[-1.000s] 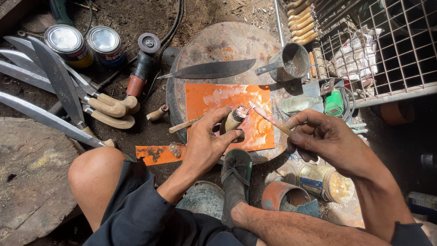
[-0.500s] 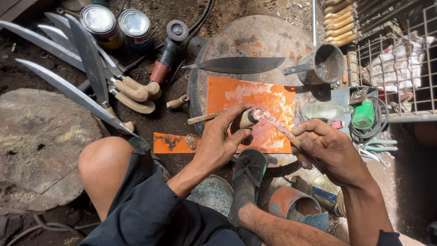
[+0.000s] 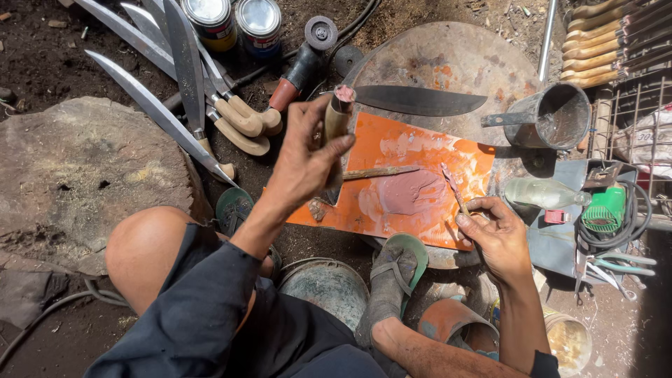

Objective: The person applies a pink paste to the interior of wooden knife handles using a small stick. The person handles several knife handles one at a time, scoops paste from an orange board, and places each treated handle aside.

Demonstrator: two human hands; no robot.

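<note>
Above the orange sheet [image 3: 420,182], in the head view, the left hand [image 3: 304,157] lifts a wooden knife handle [image 3: 337,115] upright, grip wrapped tight, its pink-filled end facing up. The right hand [image 3: 493,234] pinches a thin stick [image 3: 453,187], tip resting near the pink paste [image 3: 409,192] smeared there.
</note>
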